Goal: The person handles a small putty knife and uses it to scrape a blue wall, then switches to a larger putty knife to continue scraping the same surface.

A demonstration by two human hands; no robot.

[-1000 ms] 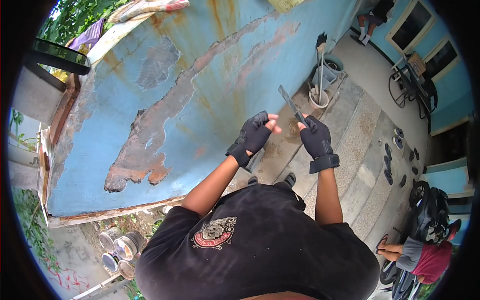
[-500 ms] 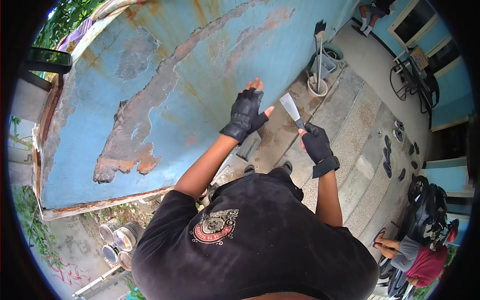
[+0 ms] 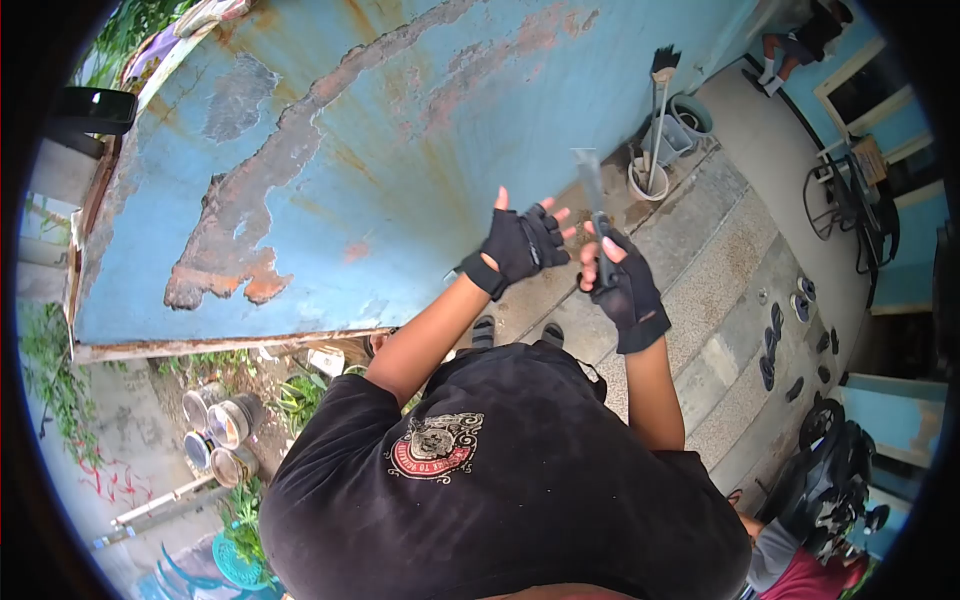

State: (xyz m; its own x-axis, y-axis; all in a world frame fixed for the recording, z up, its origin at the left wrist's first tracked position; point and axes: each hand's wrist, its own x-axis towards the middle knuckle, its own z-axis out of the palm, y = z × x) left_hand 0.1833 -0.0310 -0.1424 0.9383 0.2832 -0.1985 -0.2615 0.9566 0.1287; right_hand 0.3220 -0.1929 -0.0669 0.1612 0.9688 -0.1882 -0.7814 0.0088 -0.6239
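Left hand (image 3: 522, 245) has turned palm-up near the scraper (image 3: 600, 220).

Scraper blade (image 3: 588, 178), blurred, above the right hand (image 3: 624, 288); handle (image 3: 603, 258) partly hidden within its grip. Below the left hand (image 3: 522, 244), shirt lettering (image 3: 428, 468) too small to read. Lower right, maroon-clad person (image 3: 815, 578) cut off.

The grey floor (image 3: 705, 255) runs in smooth and pebbled strips, stained brown near a white bucket (image 3: 642, 190) standing on it; to the right lie dark sandals (image 3: 769, 350) and sneakers (image 3: 802, 298), with a black motorcycle (image 3: 825, 475) standing nearby
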